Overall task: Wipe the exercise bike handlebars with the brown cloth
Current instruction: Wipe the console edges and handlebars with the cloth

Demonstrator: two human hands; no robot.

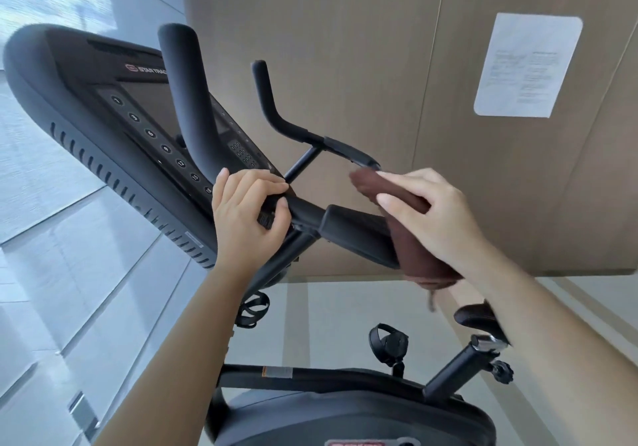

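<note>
Wiping under way, judged partial. Your right hand has its fingers clamped on the folded brown cloth, pressing it over the near padded grip of the handlebars. Your left hand has its fingers curled shut around the bar just beside the console, steadying it. Outstanding, by your reckoning: the far grip and both upright horns show no cloth contact. Seat and pedal untouched, outside the task.
</note>
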